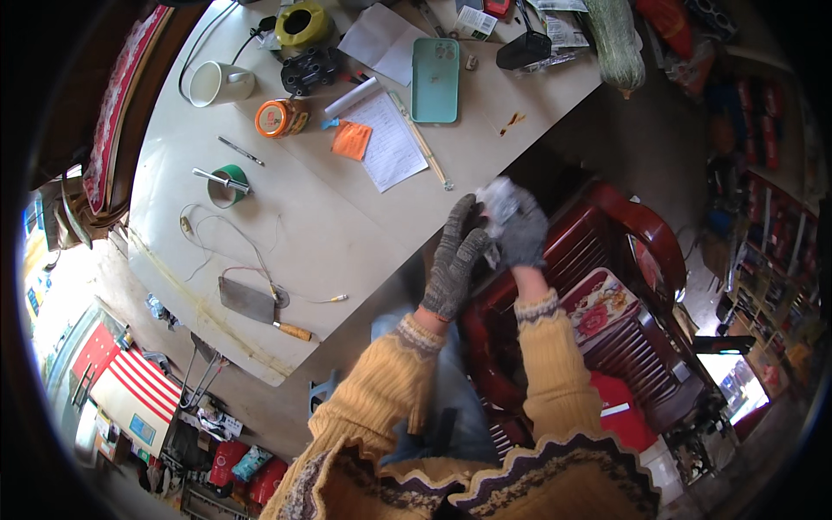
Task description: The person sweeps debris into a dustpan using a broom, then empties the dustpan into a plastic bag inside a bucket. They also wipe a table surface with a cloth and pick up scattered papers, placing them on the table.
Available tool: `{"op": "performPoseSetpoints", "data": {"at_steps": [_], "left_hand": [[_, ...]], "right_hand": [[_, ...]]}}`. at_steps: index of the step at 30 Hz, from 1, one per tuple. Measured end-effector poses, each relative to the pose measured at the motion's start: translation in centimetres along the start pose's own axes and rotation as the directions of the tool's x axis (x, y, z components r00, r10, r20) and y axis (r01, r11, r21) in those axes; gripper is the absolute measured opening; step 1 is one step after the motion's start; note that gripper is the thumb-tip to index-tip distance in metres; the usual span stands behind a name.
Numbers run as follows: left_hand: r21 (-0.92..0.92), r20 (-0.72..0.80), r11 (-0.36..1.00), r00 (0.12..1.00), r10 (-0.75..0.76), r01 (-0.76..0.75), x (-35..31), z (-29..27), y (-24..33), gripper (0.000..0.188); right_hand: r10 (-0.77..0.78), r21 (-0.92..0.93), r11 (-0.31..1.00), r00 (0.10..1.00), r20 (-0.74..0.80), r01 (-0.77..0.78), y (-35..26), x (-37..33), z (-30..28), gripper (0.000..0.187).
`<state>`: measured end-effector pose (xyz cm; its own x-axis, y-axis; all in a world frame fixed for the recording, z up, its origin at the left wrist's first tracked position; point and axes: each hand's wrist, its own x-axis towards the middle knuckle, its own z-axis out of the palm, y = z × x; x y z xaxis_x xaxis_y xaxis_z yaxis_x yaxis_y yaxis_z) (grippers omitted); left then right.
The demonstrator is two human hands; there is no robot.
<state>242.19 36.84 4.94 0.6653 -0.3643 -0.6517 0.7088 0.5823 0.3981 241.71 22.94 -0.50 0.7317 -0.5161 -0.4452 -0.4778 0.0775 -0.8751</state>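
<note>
While the right hand [524, 238] gripped a crumpled pale wad [497, 201] just beside the table [334, 204], the left hand [454, 267] there had its fingers extended, loosely apart, so the handling seemed unfinished, the wad being not yet put down.

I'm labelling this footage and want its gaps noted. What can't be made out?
All in the head view:
Pale wad: blurred, partly covered by the right hand; material unclear.
Sheet: writing too small to read.
Squash: far end cut off by the upper edge.
Chair: partly behind the right sleeve.
</note>
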Motion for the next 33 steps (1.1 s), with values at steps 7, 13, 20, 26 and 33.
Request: {"op": "performPoseSetpoints", "data": {"at_steps": [7,13,20,26,33], "left_hand": [[0.929,-0.196,0.371,0.833,0.517,-0.012,2.8,-9.7,2.4,0.044],[0.978,-0.209,0.131,0.812,0.545,0.163,4.9,-17.4,6.0,0.031],[0.934,-0.317,0.002,0.822,0.473,0.358,5.7,-15.5,6.6,0.048],[0.920,-0.310,-0.076,0.834,0.456,0.383,6.0,-14.7,6.8,0.053],[0.890,-0.336,-0.172,0.863,0.377,0.422,6.2,-13.3,6.8,0.062]], "right_hand": [[-0.594,-0.610,0.713,0.760,-0.264,0.345,-0.6,16.8,-1.7,0.022],[-0.552,-0.752,0.605,0.818,-0.160,0.261,2.2,21.3,0.3,0.024],[-0.526,-0.923,0.281,0.846,0.082,0.264,1.4,18.2,1.3,0.047],[-0.298,-0.921,0.378,0.954,-0.021,0.098,1.5,18.1,2.1,0.039],[-0.422,-0.970,-0.026,0.877,0.230,0.242,1.8,16.2,2.6,0.032]]}}
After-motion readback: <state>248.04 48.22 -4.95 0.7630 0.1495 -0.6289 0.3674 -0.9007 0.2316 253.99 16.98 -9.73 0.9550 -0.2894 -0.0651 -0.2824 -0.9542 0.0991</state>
